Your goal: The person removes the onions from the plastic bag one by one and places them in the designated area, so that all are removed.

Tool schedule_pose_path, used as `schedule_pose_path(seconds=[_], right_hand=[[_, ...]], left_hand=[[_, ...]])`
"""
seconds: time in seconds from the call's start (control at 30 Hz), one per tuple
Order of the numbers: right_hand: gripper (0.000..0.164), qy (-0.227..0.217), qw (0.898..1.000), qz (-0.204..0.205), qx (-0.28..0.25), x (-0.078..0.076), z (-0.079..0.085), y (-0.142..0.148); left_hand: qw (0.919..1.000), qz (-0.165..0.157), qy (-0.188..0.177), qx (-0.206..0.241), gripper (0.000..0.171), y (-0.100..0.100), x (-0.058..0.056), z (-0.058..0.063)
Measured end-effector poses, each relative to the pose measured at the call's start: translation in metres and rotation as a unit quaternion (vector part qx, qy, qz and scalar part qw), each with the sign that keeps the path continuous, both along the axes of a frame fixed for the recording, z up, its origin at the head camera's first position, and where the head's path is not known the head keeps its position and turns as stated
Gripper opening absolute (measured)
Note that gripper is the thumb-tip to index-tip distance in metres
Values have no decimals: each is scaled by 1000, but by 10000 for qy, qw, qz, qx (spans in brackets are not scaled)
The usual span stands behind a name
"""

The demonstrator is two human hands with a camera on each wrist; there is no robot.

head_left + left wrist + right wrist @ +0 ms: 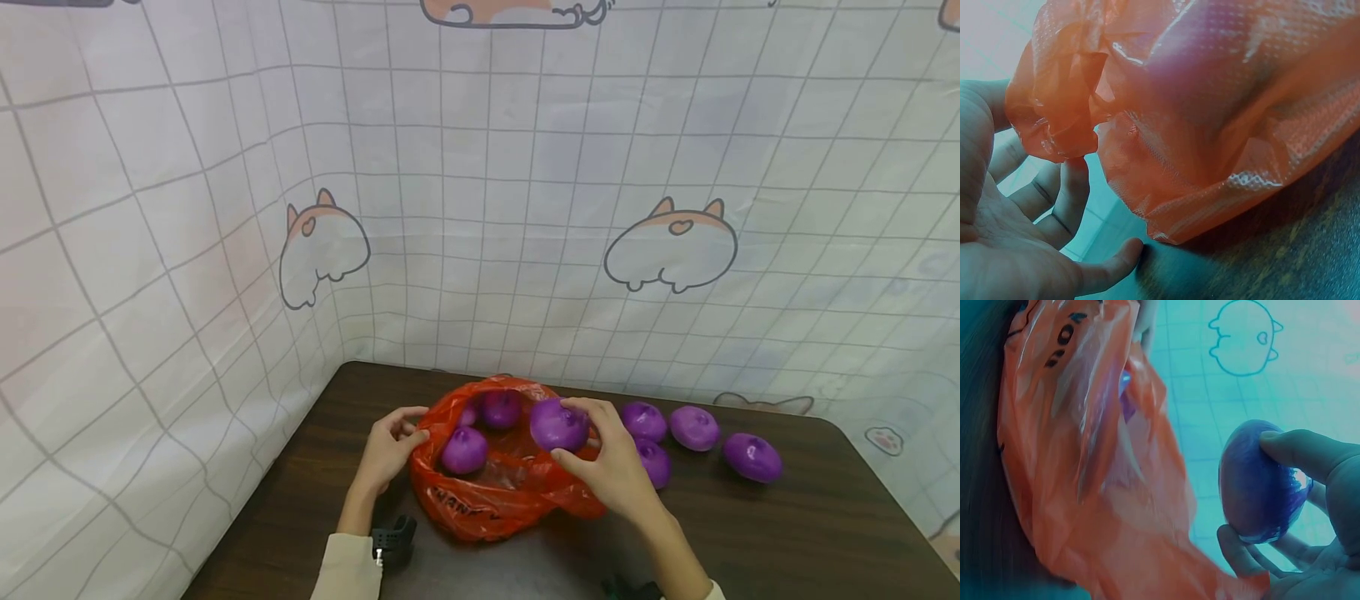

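Note:
A red plastic bag (480,504) with black lettering lies with its mouth spread, holding several purple onions, one onion (465,451) near its left side. My left hand (386,450) grips the bag's left rim; in the left wrist view, fingers (1072,194) curl at a fold of the bag (1054,125). Over the bag's right side, my right hand (611,462) holds a purple onion (558,425) between thumb and fingers. That onion (1257,481) hangs clear of the bag mouth in the right wrist view, where a bag corner touches the hand (1316,506).
Several more purple onions lie on the dark table (810,517) to the right, including one farthest out (752,457). A grid-patterned cloth (480,250) with cartoon animals hangs behind and left of the table. A black band (393,540) sits at the left wrist.

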State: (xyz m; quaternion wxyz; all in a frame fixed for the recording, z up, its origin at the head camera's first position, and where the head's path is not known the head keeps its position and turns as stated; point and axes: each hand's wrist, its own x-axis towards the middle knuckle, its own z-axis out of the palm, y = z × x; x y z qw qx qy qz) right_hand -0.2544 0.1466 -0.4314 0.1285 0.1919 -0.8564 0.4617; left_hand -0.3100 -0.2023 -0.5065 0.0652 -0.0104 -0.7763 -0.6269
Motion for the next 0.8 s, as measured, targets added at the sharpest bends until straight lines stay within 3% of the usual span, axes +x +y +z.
schedule_pose_path(seconds=[0.43,0.8], right_hand=[[64,0,9990,-332,-305,6,-5,36],[67,-190,9962,-806,-252,11,-14,69]], left_hand=[[10000,41,4,-35,36,1,1,-1],[10000,2,23,-30,36,1,1,-1]])
